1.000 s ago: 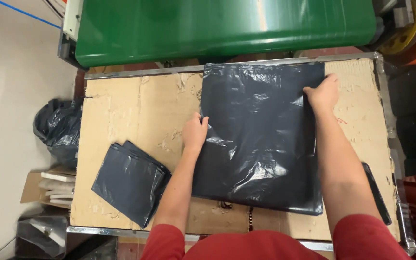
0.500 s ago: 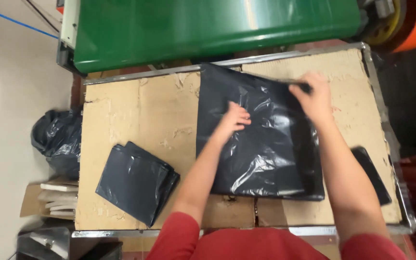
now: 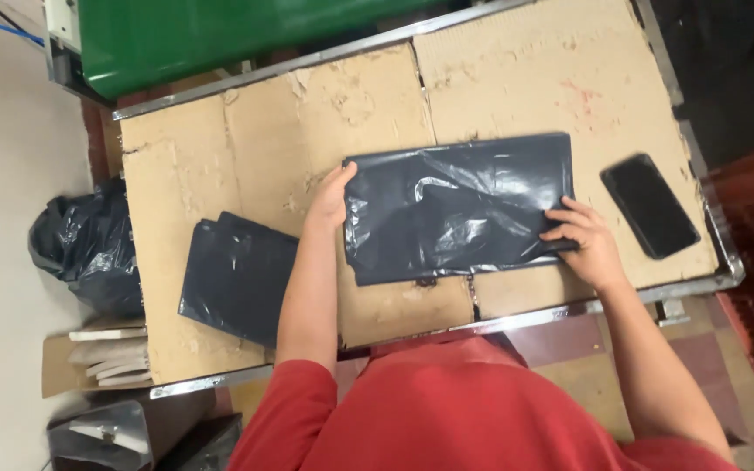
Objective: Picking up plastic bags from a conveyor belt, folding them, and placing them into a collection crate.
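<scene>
Surface: worktable topped with worn, torn cardboard sheets, metal rim along its edges, set on a pale floor; a green machine body stands at the far side.

Item 1, left hand: palm down, fingers flat and spread, lying on the left short edge of the black plastic bag. Nothing is pinched; the hand presses rather than grasps. Forearm runs straight up from the red sleeve, elbow low.

Item 2, right hand: fingers loosely curled, tips resting on the bag's near right corner; whether a fold of film is caught under them cannot be told. Forearm comes in at a slant from the lower right.

Item 3, black plastic bag: folded into a wide rectangle, lying flat mid-table, glossy and creased. Long axis runs left to right, spanning the gap between the two hands, one hand at each end. The bag lies inward of both grips; neither hand is clearly the nearer.

Item 4, stack of folded black bags: near left part of the table, apart from the left forearm's outer side.

Item 5, dark phone: face up, just beyond the right hand, not touching the bag.

Item 6, filled black sack: on the floor, left of the table.
</scene>
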